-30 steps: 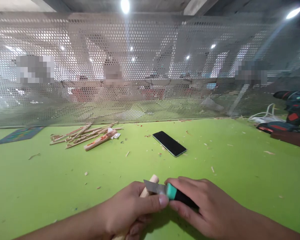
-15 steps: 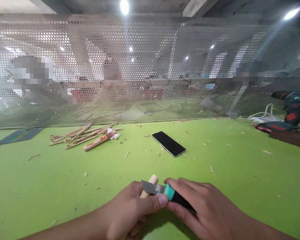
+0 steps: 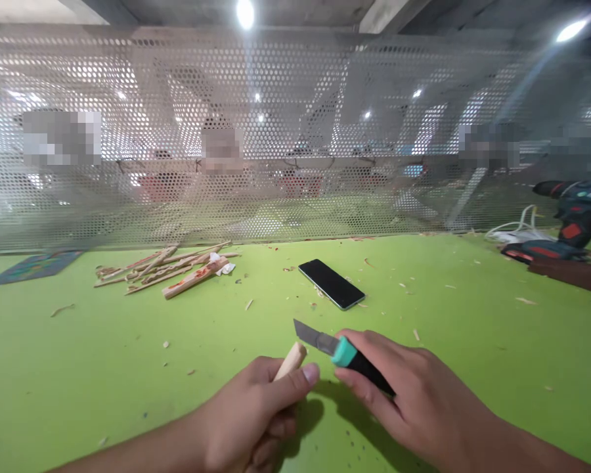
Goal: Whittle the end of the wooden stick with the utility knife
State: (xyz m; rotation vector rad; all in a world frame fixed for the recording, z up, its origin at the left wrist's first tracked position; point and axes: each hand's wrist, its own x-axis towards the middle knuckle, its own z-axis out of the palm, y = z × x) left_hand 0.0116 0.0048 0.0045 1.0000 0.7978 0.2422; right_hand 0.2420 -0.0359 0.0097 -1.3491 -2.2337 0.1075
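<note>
Between the thumb and fingers of my left hand (image 3: 256, 407) is a short pale wooden stick (image 3: 291, 361), its upper end poking out above the hand. My right hand (image 3: 408, 387) grips a utility knife (image 3: 347, 355) with a black and teal handle. The knife's blade (image 3: 312, 335) points up and left, just above the stick's end and apart from it. My palm and fingers hide the lower part of the stick.
A black smartphone (image 3: 331, 284) lies beyond my hands on the green table (image 3: 128, 355). Wooden strips (image 3: 152, 268) and a red-stained wooden piece (image 3: 194, 279) are at back left. A cordless drill (image 3: 574, 220) stands at right. Perforated metal screen (image 3: 276, 144) borders the back; shavings are scattered.
My right hand has lifted the utility knife up and slightly right, so its blade has come away from the stick. My left hand still holds the stick in about the same place.
</note>
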